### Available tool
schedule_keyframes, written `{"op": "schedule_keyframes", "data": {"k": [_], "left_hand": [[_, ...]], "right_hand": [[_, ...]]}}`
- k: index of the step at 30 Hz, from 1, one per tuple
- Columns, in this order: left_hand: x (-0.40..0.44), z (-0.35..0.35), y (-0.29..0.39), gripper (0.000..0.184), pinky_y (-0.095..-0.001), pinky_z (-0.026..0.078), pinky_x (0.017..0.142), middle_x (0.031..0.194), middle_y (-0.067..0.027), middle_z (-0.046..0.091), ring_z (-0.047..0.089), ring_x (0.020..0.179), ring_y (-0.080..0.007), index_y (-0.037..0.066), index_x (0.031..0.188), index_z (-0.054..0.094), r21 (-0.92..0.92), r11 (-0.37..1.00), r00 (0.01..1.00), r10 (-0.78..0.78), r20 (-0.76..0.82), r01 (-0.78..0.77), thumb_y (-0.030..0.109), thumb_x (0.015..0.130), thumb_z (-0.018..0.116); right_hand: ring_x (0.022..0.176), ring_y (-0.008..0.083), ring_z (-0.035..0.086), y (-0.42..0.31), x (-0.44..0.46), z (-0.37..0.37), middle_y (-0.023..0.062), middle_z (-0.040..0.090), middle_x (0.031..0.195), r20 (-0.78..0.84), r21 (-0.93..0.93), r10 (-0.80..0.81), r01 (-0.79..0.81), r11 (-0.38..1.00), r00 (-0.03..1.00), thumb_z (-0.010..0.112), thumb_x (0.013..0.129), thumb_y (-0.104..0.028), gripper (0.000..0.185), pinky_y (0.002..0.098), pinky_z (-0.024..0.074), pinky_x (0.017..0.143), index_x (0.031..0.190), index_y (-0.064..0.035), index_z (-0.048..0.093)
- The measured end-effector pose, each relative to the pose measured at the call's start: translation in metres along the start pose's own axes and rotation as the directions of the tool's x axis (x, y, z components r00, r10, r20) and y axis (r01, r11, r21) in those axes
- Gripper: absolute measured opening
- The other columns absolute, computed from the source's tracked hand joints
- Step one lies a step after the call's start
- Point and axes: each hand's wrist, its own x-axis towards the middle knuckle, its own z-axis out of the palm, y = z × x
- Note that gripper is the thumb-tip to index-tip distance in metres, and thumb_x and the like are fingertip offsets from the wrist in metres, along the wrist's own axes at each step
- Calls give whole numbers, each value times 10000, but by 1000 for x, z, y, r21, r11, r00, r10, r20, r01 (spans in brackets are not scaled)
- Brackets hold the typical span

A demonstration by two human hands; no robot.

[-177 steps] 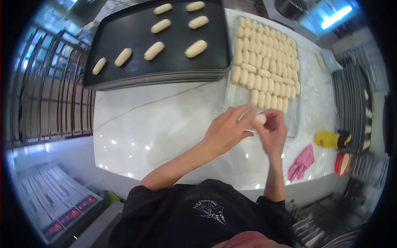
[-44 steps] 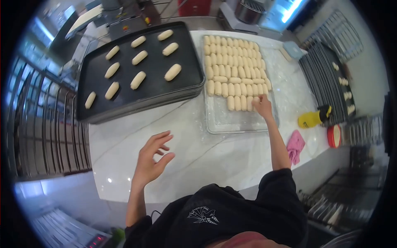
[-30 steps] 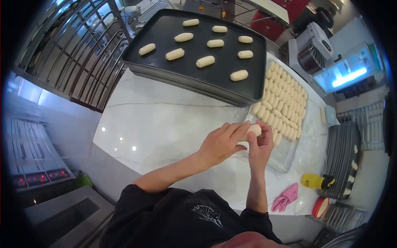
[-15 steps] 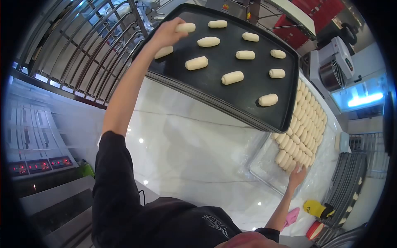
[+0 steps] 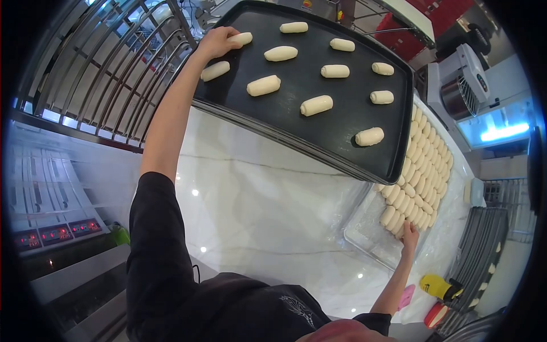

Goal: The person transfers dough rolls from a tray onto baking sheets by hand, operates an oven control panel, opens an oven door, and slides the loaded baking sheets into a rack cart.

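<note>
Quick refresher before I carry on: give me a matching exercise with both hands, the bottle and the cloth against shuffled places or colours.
1. Left hand
2. Right hand
3. Bottle
4. Cloth

A. Pink
B. At the closely packed rolls
C. Yellow and black
D. Gripping a roll at the dark tray

Pairs: 1-D, 2-B, 3-C, 4-A

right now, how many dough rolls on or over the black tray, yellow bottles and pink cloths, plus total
Dough rolls: 11, including one at the left hand
Yellow bottle: 1
Pink cloth: 1
Total: 13
</note>
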Motion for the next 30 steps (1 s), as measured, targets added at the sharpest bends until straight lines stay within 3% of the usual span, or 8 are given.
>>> {"op": "schedule_keyframes", "data": {"k": [3, 7, 10, 13, 19, 23, 25, 30], "left_hand": [[1, 1, -1, 434, -368, 483, 925, 1134, -156, 669, 633, 1071, -305, 75, 1165, 670, -8, 1000, 1000, -23, 0, 23, 254, 783, 771], [2, 4, -6, 425, -382, 495, 902, 1113, -140, 676, 642, 1036, -303, 88, 1173, 668, 36, 999, 999, 4, -47, -2, 273, 800, 752], [-6, 4, 1, 431, -402, 519, 858, 1063, -110, 698, 664, 973, -291, 118, 1189, 664, 92, 995, 994, 37, -100, -27, 306, 808, 734], [-40, -2, 37, 462, -379, 467, 949, 1179, -139, 630, 597, 1105, -305, 85, 1239, 623, 234, 958, 882, 249, -401, -164, 253, 825, 741], [-217, 6, 173, 440, -396, 447, 984, 1194, -115, 618, 563, 1144, -315, 58, 1184, 619, -359, 847, 920, 362, -151, -393, 249, 811, 753], [-344, 48, 254, 480, -399, 454, 1002, 1284, -105, 589, 563, 1123, -301, 89, 1252, 600, -521, 738, 854, 518, 32, -429, 185, 804, 742], [-381, 58, 289, 486, -400, 456, 993, 1280, -106, 591, 563, 1119, -300, 90, 1259, 593, -568, 713, 834, 545, 81, -411, 191, 806, 736], [-401, 53, 300, 490, -383, 502, 862, 1146, -96, 624, 594, 1031, -303, 81, 1240, 598, -383, 788, 867, 492, -78, -482, 170, 778, 734]], "right_hand": [[733, 69, 578, -4, -2, -4, -20, 640, 881, 36, 109, 27, -30, 994, 999, 641, 919, -405, 372, 250, 473, 604, 1102, -81, 636], [757, 109, 586, -7, -5, -8, 22, 640, 925, -15, -131, -20, 18, 991, 1000, 710, 874, -349, 392, 276, 488, 627, 1111, -52, 608], [767, 161, 595, -7, -27, -3, 74, 634, 945, -162, -306, -477, 415, 857, 864, 736, 855, -243, 399, 301, 498, 654, 1144, -10, 588], [804, 202, 595, -18, -61, 2, 117, 618, 987, -174, -324, -556, 486, 812, 813, 714, 858, -184, 397, 327, 494, 706, 1178, 4, 573], [825, 226, 592, -32, -125, 12, 147, 602, 1043, -208, -447, -726, 596, 666, 655, 678, 880, -115, 352, 334, 484, 751, 1193, 2, 571], [865, 183, 598, -81, -192, 31, 121, 610, 1057, -447, -305, -637, 562, 769, 628, 666, 899, -93, 317, 310, 485, 789, 1185, 6, 571], [913, 134, 585, -104, -227, 51, 79, 607, 1055, -287, 449, -473, 553, 701, 833, 659, 908, -64, 273, 279, 484, 819, 1156, 14, 577], [956, 116, 573, -161, -303, 105, 59, 604, 1062, 61, 652, -563, 394, 647, 824, 649, 910, -35, 241, 253, 483, 831, 1135, 11, 577]]}}
